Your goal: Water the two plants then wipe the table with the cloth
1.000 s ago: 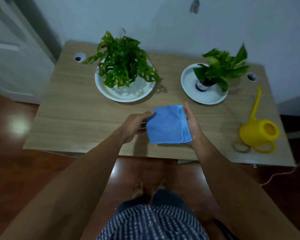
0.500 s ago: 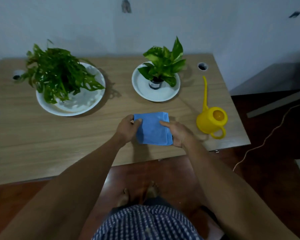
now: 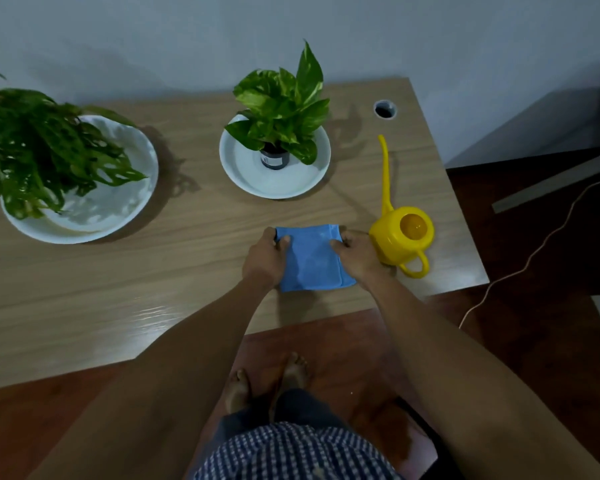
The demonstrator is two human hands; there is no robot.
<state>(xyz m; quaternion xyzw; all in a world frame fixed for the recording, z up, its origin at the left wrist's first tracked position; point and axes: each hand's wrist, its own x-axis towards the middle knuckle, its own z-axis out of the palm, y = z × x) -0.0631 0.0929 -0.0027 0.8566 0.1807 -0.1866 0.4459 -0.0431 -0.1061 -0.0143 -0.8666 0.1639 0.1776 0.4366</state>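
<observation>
A folded blue cloth lies flat on the wooden table near its front right. My left hand grips the cloth's left edge and my right hand grips its right edge. A small plant with broad light-green leaves stands in a dark pot on a white dish behind the cloth. A bushy dark-green plant fills a larger white dish at the far left. A yellow watering can with a long thin spout stands just right of my right hand.
Close to the table's back right corner there is a round cable hole. The table's right edge runs just beyond the watering can. A thin cord trails over the dark red floor on the right. A grey wall rises behind the table.
The view has swung to the right, so the plants sit further left in the picture. The cloth has come down from between my raised hands onto the table beside the watering can.
</observation>
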